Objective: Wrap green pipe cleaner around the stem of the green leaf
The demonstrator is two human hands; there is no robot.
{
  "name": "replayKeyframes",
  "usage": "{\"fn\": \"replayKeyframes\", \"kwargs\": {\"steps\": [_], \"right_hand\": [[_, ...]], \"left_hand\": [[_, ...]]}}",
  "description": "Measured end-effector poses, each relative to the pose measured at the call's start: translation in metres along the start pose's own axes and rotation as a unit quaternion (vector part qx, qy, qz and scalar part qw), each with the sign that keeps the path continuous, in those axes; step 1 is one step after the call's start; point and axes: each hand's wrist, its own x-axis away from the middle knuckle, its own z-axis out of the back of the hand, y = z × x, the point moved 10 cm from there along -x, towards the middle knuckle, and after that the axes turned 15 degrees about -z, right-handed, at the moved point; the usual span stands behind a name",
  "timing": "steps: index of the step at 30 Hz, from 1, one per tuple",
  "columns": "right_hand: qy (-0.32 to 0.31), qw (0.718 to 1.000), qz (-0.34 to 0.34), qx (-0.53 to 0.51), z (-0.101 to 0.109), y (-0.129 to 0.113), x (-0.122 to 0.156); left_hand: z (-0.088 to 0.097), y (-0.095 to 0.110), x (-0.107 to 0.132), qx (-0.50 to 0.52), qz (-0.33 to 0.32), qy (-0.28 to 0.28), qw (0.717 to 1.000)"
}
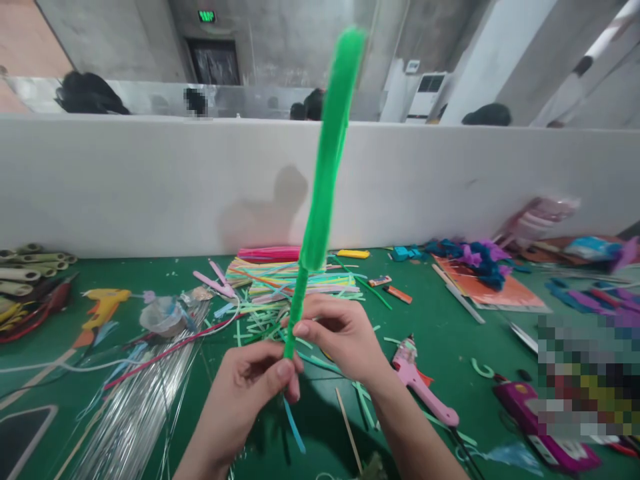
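A bright green fuzzy stem, like a pipe-cleaner piece (320, 193), stands almost upright in front of me, leaning slightly right. Its upper part is thick and its lower part thin. Low on the thin part, my left hand (255, 383) pinches it between thumb and fingers. Just above, my right hand (345, 333) is closed on the same stem, thumb against its side. From beneath my left fingers hangs a narrow blue strip (294, 427); where its top is attached is hidden. Behind my hands lies a pile of coloured strips (280, 277).
A yellow glue gun (104, 307) and clear thin rods (140, 400) lie left. Pink scissors (215, 280) rest behind them. To the right are a pink glue gun (425, 387), a purple device (545, 427) and an orange sheet (490, 283). A white partition (150, 187) borders the table's back.
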Motion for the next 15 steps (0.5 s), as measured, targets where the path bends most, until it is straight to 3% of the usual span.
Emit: {"fn": "replayKeyframes", "kwargs": {"steps": [3, 4, 6, 7, 9, 11, 12, 13, 15], "right_hand": [[0.012, 0.998, -0.056, -0.015, 0.002, 0.024, -0.008], [0.043, 0.997, -0.064, -0.006, 0.006, 0.030, -0.009], [0.109, 0.992, -0.061, 0.026, 0.014, 0.035, -0.009], [0.134, 0.988, -0.054, 0.045, 0.017, 0.034, -0.008], [0.170, 0.982, -0.036, 0.081, 0.019, 0.028, -0.005], [0.184, 0.977, -0.028, 0.101, 0.019, 0.022, -0.003], [0.183, 0.977, -0.029, 0.103, 0.019, 0.020, -0.003], [0.177, 0.979, -0.035, 0.099, 0.018, 0.020, -0.003], [0.153, 0.985, -0.050, 0.069, 0.017, 0.022, -0.004]], "left_hand": [[-0.003, -0.015, -0.006, 0.097, 0.024, -0.003, 0.995], [-0.001, -0.018, -0.009, 0.070, 0.019, 0.009, 0.997], [0.012, -0.016, -0.013, -0.082, -0.017, 0.053, 0.995], [0.018, -0.008, -0.013, -0.181, -0.050, 0.082, 0.979], [0.021, 0.016, -0.009, -0.360, -0.138, 0.136, 0.913], [0.014, 0.039, -0.001, -0.457, -0.231, 0.166, 0.843], [0.011, 0.046, 0.002, -0.466, -0.261, 0.168, 0.828], [0.010, 0.047, 0.002, -0.454, -0.269, 0.161, 0.834], [0.014, 0.034, -0.004, -0.374, -0.219, 0.128, 0.892]]}}
